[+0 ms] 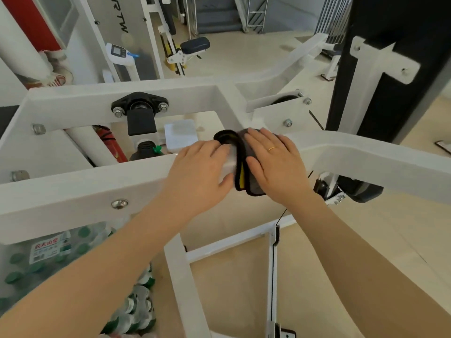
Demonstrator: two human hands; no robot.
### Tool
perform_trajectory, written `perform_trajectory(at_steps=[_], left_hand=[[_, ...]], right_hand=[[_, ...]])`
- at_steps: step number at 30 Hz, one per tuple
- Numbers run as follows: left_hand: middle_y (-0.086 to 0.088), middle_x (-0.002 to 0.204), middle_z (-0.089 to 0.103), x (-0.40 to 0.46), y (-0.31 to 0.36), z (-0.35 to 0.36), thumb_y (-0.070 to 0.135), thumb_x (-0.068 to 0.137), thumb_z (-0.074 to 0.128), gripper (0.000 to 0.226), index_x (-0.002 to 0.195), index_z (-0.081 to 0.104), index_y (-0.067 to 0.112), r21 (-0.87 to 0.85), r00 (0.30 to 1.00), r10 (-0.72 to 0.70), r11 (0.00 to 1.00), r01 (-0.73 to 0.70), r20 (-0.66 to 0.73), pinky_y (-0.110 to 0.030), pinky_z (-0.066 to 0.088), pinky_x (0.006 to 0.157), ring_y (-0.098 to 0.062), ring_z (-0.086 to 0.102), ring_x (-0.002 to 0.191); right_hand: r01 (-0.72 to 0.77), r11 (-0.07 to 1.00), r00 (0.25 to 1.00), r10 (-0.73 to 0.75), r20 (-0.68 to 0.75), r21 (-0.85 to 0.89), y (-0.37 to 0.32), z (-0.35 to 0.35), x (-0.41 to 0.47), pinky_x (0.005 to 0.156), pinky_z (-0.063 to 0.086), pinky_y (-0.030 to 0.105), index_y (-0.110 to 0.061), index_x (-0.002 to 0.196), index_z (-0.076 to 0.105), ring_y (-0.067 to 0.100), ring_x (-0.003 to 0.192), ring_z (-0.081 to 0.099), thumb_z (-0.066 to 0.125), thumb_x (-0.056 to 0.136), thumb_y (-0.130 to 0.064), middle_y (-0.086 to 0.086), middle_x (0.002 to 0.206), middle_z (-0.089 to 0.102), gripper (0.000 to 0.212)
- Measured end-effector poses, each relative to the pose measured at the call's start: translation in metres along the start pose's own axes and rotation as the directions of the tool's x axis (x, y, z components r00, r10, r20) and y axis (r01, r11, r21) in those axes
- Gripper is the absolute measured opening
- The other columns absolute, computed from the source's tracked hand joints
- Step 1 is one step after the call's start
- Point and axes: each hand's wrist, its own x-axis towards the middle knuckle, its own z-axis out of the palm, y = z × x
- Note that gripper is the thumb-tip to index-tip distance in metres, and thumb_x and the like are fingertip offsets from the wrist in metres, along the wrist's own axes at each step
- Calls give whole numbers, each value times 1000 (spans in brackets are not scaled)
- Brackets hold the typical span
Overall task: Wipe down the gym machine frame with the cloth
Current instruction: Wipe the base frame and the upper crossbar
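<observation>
We press the cloth (246, 164) flat on the frame (353, 154) with right hand (275, 164) fingers spread, left hand (202, 172) bracing open; its loose fold could slip off.

White frame (85, 189), grey cloth (253, 184) (black-edged, yellow inside), gold ring (271, 149).

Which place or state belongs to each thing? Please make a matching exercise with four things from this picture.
Things:
1. grey folded cloth with black edge
2. left hand
3. right hand
4. green-capped plastic water bottles

Places or states:
A. lies flat on the cloth, wears a gold ring
B. draped over the white metal frame beam
C. packed below the beam, lower left
D. rests on the bare beam beside the cloth

Pairs: 1-B, 2-D, 3-A, 4-C
</observation>
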Motion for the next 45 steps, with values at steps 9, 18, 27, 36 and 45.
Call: perform_trajectory(at_steps=[9, 18, 27, 36, 45], left_hand=[[-4, 128, 45, 20, -5, 0, 43, 90, 50, 53, 133, 44, 14, 78, 993, 5, 997, -15, 121, -36, 33, 93, -27, 43, 114], [-14, 115, 59, 17, -11, 4, 34, 81, 67, 53, 122, 57, 3, 4, 999, 44, 999, -44, 12, -45, 44, 83, -38, 54, 100], [-18, 97, 64, 15, -13, 12, 25, 70, 78, 47, 105, 65, -3, 1, 997, 49, 999, -49, -52, -42, 49, 71, -40, 59, 82], [6, 138, 43, 18, -12, -6, 41, 87, 56, 56, 138, 41, 22, 4, 995, -2, 1000, 1, 101, -31, 36, 93, -20, 43, 122], [0, 116, 60, 21, -19, -9, 42, 81, 64, 46, 122, 53, 23, -15, 997, 54, 998, -53, 62, -34, 40, 81, -23, 53, 107]], right_hand=[[-314, 949, 950, 314, -3, -7, 14, -3, 3, 101, 31, 44, -7, 120, 56, 32, 114, 51, 19, 87, -31, 14, 114, 62, 55], [-165, 986, 981, 168, 95, -40, 8, -6, 18, 113, 12, 43, -23, 136, 48, 19, 138, 30, 7, 82, -43, -2, 146, 42, 71], [-3, 999, 1000, 2, 21, 54, 9, -1, 15, 102, 36, 42, -1, 122, 59, 29, 121, 54, 30, 92, -35, 13, 131, 56, 54], [-231, 973, 973, 230, -34, -13, 24, 7, -16, 110, 14, 49, -16, 133, 52, 35, 127, 42, 21, 94, -50, 12, 134, 52, 60], [28, 999, 994, -26, -102, 17, -15, 16, -13, 107, 22, 41, -18, 134, 49, 25, 127, 40, 28, 91, -32, 4, 136, 52, 50]])
